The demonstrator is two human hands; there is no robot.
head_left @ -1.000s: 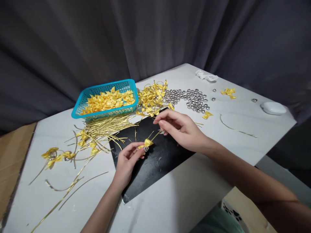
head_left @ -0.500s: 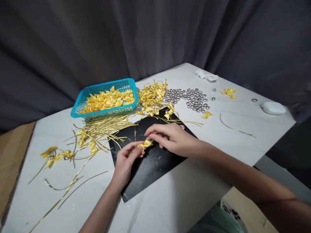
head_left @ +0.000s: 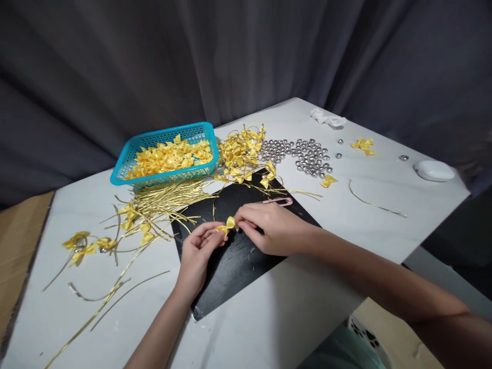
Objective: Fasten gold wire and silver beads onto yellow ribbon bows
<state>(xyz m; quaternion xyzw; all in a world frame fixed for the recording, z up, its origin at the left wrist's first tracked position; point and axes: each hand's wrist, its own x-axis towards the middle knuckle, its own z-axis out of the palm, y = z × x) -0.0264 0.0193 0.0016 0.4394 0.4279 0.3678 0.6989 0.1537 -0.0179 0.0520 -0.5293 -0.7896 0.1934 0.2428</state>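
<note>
A small yellow ribbon bow [head_left: 227,224] is pinched between both hands above the black mat [head_left: 246,256]. My left hand [head_left: 198,252] grips the bow from the left with thumb and fingers closed. From the right, my right hand [head_left: 269,225] closes its fingertips on the same bow. Whether a gold wire or a silver bead is attached there is hidden by the fingers. A pink tool [head_left: 279,201] lies on the mat just behind my right hand.
A blue basket [head_left: 130,156] of yellow bows stands at the back left. Gold wire ties [head_left: 165,200] lie in a pile before it. Finished bows [head_left: 240,151] and silver beads [head_left: 307,156] are behind the mat. A white dish [head_left: 434,170] sits far right, and stray bows [head_left: 82,245] lie left.
My right hand has drawn back from the far part of the mat and closed in on the bow. The gold wire end it held out no longer shows. The pink tool is now uncovered.
</note>
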